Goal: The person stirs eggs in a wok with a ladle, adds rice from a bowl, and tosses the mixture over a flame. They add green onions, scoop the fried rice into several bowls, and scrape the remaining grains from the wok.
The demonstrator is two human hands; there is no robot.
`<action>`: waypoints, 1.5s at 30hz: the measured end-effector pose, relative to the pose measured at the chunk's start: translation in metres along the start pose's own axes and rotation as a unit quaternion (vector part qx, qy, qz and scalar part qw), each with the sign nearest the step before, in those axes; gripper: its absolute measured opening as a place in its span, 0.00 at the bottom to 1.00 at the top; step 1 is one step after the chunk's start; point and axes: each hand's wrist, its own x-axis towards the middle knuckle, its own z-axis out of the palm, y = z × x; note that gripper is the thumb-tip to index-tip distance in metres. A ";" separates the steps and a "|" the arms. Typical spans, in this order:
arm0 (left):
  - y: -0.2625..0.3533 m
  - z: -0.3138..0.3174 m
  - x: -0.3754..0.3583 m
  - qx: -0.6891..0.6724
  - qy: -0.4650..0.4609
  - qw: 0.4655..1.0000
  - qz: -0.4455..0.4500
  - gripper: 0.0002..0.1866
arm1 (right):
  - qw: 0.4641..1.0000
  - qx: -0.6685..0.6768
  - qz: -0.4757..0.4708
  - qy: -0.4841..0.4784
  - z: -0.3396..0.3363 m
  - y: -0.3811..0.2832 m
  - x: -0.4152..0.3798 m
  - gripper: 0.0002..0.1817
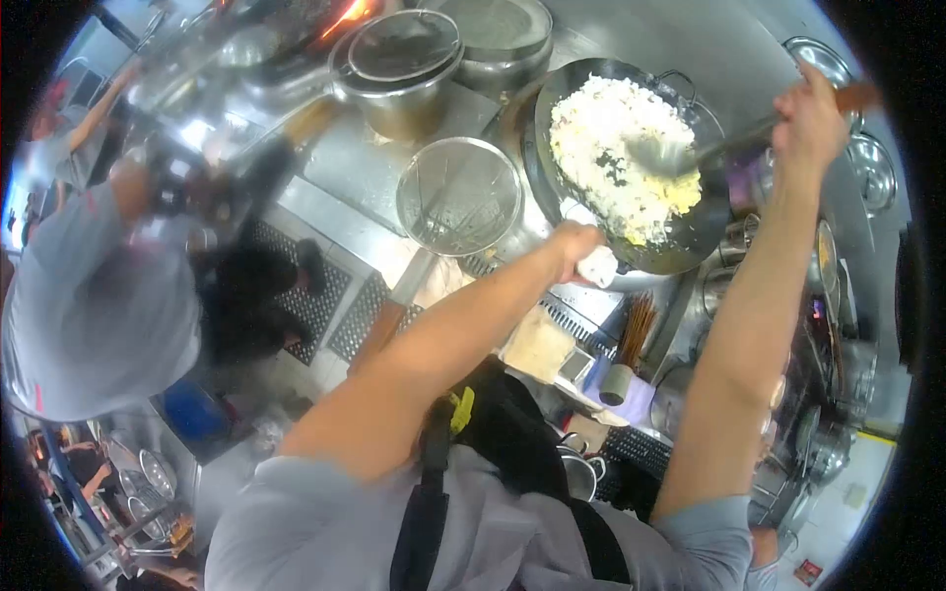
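Observation:
A large black wok [705,222] holds white fried rice [611,123] with yellow bits that look like egg. At its near left rim, my left hand [574,248] is closed around a folded white cloth [597,266]. The cloth hides whatever part of the wok lies under it. My right hand [813,128], raised at the upper right, grips a long-handled ladle [724,146] close to its wooden end. The ladle's bowl, slightly blurred, rests in or just above the rice on the right side.
Left of the wok, a round strainer [458,197] lies with its handle toward me. Behind stand metal pots [409,98], one topped by a sieve. A bundle of thin sticks [638,330] sits below the wok. Another person [103,286] works close by on the left.

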 end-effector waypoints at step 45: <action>-0.003 -0.003 0.014 -0.005 -0.010 1.000 -0.005 0.11 | 0.993 -0.091 -0.026 -0.069 0.035 -0.023 -0.078 0.13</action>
